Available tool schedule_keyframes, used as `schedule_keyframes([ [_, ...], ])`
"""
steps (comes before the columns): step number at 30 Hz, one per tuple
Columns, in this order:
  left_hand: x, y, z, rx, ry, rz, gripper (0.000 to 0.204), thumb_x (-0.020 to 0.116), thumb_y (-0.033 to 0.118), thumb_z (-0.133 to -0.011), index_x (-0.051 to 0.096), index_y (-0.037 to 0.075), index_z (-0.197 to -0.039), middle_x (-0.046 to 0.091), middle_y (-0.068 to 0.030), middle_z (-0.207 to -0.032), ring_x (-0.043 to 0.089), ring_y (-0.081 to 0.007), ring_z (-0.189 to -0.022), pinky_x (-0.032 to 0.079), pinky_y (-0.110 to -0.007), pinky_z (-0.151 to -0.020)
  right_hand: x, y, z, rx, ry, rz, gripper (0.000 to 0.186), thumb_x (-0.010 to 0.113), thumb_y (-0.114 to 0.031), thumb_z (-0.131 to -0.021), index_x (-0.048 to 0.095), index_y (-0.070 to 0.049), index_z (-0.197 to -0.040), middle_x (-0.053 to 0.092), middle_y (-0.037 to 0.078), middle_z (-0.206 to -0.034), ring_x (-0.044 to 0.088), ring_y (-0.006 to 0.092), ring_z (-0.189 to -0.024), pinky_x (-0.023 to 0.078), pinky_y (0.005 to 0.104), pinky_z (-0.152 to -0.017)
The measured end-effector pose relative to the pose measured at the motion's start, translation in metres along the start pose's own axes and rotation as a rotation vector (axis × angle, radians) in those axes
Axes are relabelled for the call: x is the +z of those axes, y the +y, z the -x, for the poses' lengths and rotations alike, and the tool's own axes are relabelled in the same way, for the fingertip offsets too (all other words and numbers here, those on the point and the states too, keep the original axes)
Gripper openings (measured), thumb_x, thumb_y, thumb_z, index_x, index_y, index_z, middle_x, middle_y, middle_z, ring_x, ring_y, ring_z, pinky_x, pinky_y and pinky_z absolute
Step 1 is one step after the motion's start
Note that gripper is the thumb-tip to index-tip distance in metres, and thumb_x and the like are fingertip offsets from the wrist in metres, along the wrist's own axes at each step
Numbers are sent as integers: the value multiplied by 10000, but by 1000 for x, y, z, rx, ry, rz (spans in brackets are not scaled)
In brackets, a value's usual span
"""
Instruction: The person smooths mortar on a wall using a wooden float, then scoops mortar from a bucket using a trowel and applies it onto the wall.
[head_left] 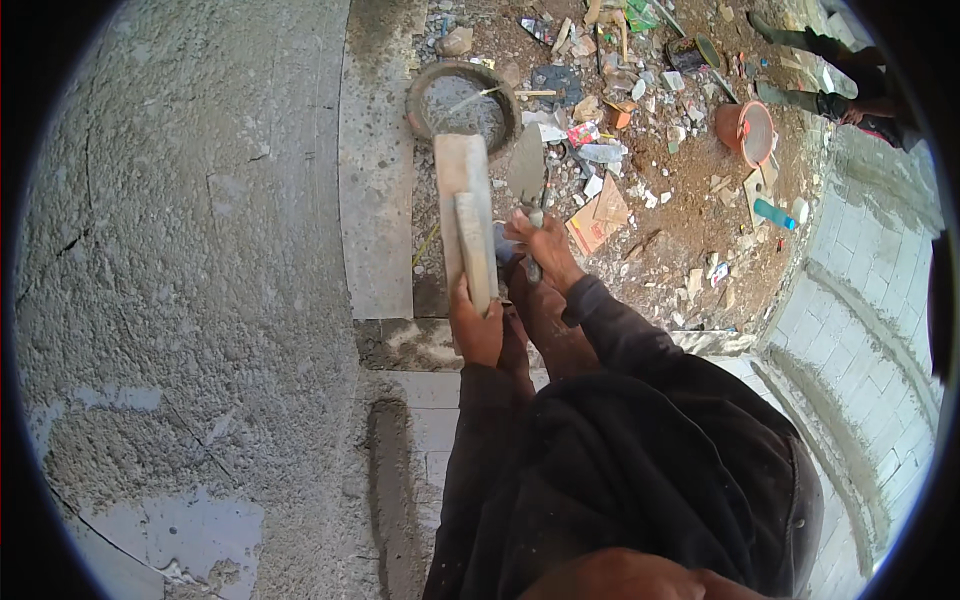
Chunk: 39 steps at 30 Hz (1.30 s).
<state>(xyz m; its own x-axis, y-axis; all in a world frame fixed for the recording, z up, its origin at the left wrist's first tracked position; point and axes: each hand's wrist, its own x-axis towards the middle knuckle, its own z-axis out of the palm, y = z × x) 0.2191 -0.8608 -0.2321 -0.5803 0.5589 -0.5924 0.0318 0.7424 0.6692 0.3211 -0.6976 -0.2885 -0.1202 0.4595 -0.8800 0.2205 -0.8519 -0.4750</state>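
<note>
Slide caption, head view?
Left hand holding a long pale rectangular float, right hand a grey leaf-shaped trowel, above littered brown ground.

Wearer's hands: two, comprising one left hand (477,330) and one right hand (546,250). Hand tools: two, namely one float (471,230) and one trowel (527,170). Vessels: one round basin (415,108), one orange bucket (731,125) and one dark tub (684,52). Bottles: one blue bottle (774,214). Other persons: at least one co-worker (866,78), partly in view. Rubble pieces (697,283): numerous; overlapping and too small for a reliable count.
</note>
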Motion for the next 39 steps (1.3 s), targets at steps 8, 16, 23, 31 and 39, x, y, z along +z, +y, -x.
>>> schedule_keyframes([
  [8, 58, 8, -23, 417, -429, -159, 704, 735, -34, -874, 527, -27, -1547, 480, -230, -1594, 494, -441, -1449, 417, -466, -1220, -47, 31, -23, -151, 164, -224, 358, 759, -163, -1021, 650, -4, -1322, 733, 85, -1169, 716, 200, -1023, 611, 373, -904],
  [16, -134, 18, -83, 941, 834, -551, 508, 768, 66, -949, 646, 7, -1439, 376, -313, -1695, 355, -461, -1596, 323, -611, -1300, -234, 115, -224, -110, 567, 71, 459, 781, -231, -977, 634, -19, -1357, 753, 151, -1178, 764, 314, -940, 621, 460, -803],
  [23, -399, 9, -36, 1064, 1570, -1130, 566, 808, 217, -982, 619, 28, -1480, 367, -193, -1709, 246, -351, -1617, 312, -555, -1327, -226, 132, -266, -394, 637, 1105, 823, 696, -612, -990, 538, -32, -1552, 707, 327, -1316, 691, 461, -1247, 569, 508, -997],
  [31, -407, 14, -40, 987, 1715, -1375, 781, 660, 733, -969, 540, 330, -1628, 439, -117, -1702, 309, -383, -1615, 175, -770, -1181, -76, -36, -238, -1291, 177, 1231, 400, 609, -446, -1079, 677, -134, -1321, 764, 241, -1029, 744, 453, -1003, 581, 532, -836],
  [39, -394, 11, -57, 1077, 1771, -1309, 756, 635, 793, -954, 451, 515, -1632, 422, -72, -1719, 323, -385, -1618, 78, -802, -1231, -21, -108, -362, -1563, 427, 1909, 99, 691, -233, -890, 701, -144, -932, 726, 102, -789, 750, 332, -838, 556, 494, -722],
])
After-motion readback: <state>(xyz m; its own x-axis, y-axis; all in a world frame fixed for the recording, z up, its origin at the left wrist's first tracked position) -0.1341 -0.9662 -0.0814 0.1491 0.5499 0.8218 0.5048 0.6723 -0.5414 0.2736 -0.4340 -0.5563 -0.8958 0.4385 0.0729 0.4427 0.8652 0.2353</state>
